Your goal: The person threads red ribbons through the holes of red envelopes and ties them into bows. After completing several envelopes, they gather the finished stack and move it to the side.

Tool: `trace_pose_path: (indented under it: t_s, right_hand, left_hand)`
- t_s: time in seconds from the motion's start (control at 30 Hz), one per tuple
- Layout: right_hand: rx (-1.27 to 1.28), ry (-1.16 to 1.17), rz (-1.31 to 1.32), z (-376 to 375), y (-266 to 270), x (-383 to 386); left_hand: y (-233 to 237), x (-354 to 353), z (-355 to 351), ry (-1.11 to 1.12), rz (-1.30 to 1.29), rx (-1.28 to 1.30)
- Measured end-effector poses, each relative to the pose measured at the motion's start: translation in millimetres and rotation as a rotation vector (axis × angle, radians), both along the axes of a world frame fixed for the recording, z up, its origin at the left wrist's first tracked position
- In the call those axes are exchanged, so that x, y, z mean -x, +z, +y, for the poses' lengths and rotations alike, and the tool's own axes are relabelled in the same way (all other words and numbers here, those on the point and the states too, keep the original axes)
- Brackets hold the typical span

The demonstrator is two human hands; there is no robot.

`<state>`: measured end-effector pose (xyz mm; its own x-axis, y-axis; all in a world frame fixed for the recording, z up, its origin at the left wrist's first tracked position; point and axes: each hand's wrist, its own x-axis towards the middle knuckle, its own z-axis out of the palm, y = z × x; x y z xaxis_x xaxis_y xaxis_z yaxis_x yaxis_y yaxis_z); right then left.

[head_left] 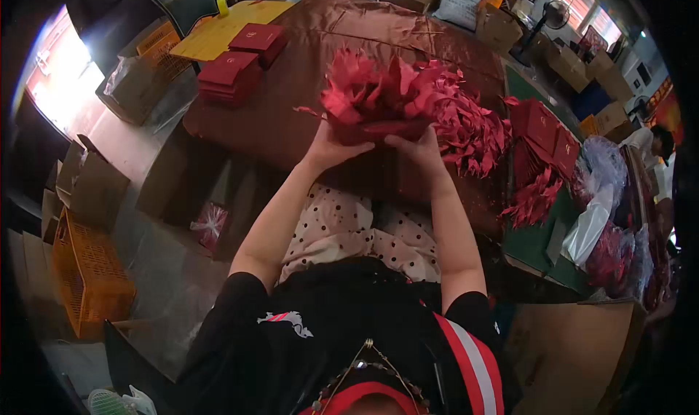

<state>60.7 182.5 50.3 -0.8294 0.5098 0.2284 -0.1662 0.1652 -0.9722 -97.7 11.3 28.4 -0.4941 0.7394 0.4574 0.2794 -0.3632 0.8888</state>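
Note:
A dark red box heaped with red paper shreds is held just above the brown-covered table. My left hand grips its lower left edge and my right hand grips its lower right edge. To the right of the box, a large pile of loose red shreds lies on the table.
Stacked red boxes and a yellow board are at the table's far left. More red boxes, shreds and plastic bags lie right. An orange crate and cardboard boxes stand on the floor left. A person sits at far right.

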Motion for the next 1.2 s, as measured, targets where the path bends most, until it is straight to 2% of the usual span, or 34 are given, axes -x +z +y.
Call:
trace_pose_path:
  t_s: [0.03,0.07,0.1,0.17,0.2,0.23,0.27,0.3,0.33,0.37,0.4,0.43,0.47,0.5,0.53,0.57,0.63,0.67,0.7,0.73,0.77,0.8,0.83,0.9,0.93,1.0,1.03,1.1,1.13,1.2]
  right_hand:
    - [-0.007,0.015,0.012,4,-17,1]
    - [0.009,0.108,-0.081,15,-34,3]
    - [0.011,0.106,-0.085,26,-62,8]
    - [-0.526,-0.144,0.126,41,-109,15]
    - [-1.124,-0.258,0.243,43,-110,14]
    - [-1.117,-0.259,0.239,35,-100,11]
    - [-0.493,-0.010,0.282,20,-70,7]
    - [0.135,0.229,0.307,6,-38,3]
    - [0.768,0.455,0.308,-1,-24,1]
    - [0.774,0.451,0.306,0,-28,0]
    - [0.308,0.223,0.137,4,-33,-1]
    - [-0.163,-0.006,-0.031,13,-39,2]
    - [-0.103,0.119,0.050,23,-48,6]
    - [-0.104,0.116,0.051,18,-47,5]
    - [0.124,0.129,0.150,4,-44,5]
    - [0.357,0.138,0.248,-10,-45,7]
    - [0.457,0.044,0.155,-25,-55,15]
    - [0.471,0.004,-0.091,-36,-47,17]
    - [0.480,-0.032,-0.333,-45,-37,16]
    - [0.189,0.040,-0.547,-50,-29,13]
    - [-0.079,0.099,-0.577,-51,-34,5]
    - [-0.356,0.154,-0.599,-52,-37,-5]
    - [-0.362,0.230,-0.449,-57,-29,-13]
    - [-0.199,0.053,-0.178,-67,-14,-20]
    - [-0.382,-0.133,0.091,-72,7,-23]
    - [-0.773,-0.340,0.310,-58,34,-26]
    - [-0.866,-0.285,0.340,-52,45,-24]
    - [-1.157,-0.198,0.222,-45,57,-19]
    - [-1.204,-0.177,0.068,-36,46,-13]
    - [-1.195,-0.313,0.016,-9,28,-6]
  left_hand:
    - [-17,7,1,-0.023,0.092,0.179]
    - [-48,15,3,-0.063,0.052,0.198]
    - [-45,12,2,-0.065,0.048,0.200]
    - [-30,7,-3,0.040,0.565,0.480]
    - [-31,7,-3,0.036,0.564,0.486]
    - [-34,7,-2,-0.303,-0.166,0.262]
    - [-38,9,-1,-0.611,-0.896,0.000]
    - [-51,13,4,-0.387,-0.196,0.119]
    - [-49,13,5,-0.388,-0.199,0.123]
    - [-44,11,6,-0.218,-0.021,0.155]
    - [-41,9,8,-0.048,0.159,0.185]
    - [-35,7,16,0.066,0.283,0.080]
    - [-30,7,18,0.065,0.287,0.076]
    - [-11,0,13,0.158,0.327,0.090]
    - [13,-7,7,0.249,0.366,0.109]
    - [49,-17,-1,0.207,0.360,0.138]
    - [102,-36,-15,0.443,0.702,0.488]
    - [98,-28,-13,0.461,0.828,0.392]
    - [88,-19,-7,0.454,0.830,0.406]
    - [78,-10,-1,0.460,0.964,0.511]
    - [69,-2,4,0.466,1.101,0.608]
    - [71,-2,8,0.398,1.078,0.741]
    - [74,-1,10,0.398,1.087,0.737]
    - [74,0,11,0.337,1.181,0.647]
    - [74,1,15,0.294,1.144,0.690]
    - [77,4,17,0.284,1.135,0.689]
    - [80,5,17,0.272,1.134,0.691]
    - [82,11,21,0.261,1.133,0.692]
    - [79,15,24,0.263,1.139,0.692]
    - [79,21,28,0.260,1.118,0.740]
